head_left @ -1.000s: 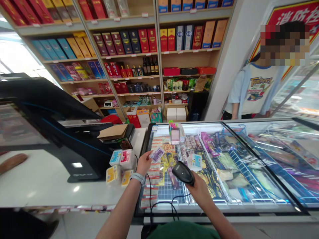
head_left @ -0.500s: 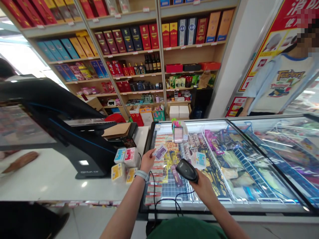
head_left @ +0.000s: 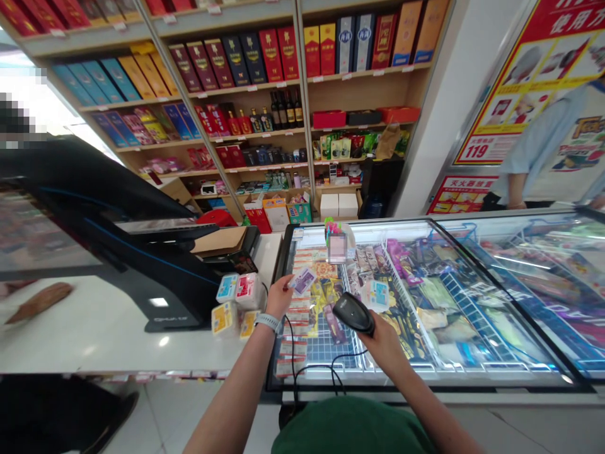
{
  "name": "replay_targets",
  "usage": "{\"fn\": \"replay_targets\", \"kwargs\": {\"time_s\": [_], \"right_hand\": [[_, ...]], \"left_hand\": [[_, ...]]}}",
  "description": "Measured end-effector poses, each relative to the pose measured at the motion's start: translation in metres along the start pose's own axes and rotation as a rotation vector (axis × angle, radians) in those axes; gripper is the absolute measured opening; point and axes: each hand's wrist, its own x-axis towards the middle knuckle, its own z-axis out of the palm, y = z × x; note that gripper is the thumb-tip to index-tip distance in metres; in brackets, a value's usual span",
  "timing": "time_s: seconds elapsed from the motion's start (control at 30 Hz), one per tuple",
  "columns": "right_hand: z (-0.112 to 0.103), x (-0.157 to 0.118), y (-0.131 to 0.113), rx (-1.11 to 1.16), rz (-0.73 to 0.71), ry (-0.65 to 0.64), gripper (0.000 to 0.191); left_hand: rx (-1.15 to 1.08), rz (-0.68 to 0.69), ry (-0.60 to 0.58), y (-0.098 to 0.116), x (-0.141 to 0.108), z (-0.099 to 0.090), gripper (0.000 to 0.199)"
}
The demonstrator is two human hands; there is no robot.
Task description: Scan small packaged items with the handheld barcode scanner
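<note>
While my left hand [head_left: 278,297] pinches a small card [head_left: 302,281] over the chest freezer [head_left: 416,383], my right hand [head_left: 380,350] grips a handheld barcode scanner [head_left: 353,313]. Scanning seems in hand; card's barcode likely needs facing the scanner.

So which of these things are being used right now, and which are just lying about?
Being used:
left hand holding a small lilac packet
right hand holding a black handheld scanner
its black cord

Just lying about:
small packs on the white counter
snack packets in the glass-topped freezer
boxes on the shelves
</note>
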Motion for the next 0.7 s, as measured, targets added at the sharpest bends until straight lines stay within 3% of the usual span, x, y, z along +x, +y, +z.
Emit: {"fn": "replay_targets", "kwargs": {"time_s": [0.7], "right_hand": [[-0.0027, -0.0074, -0.0049, -0.035, -0.021, 0.001, 0.025]], "left_hand": [[0.013, -0.008, 0.016, 0.0019, -0.0061, -0.0010, 0.044]]}}
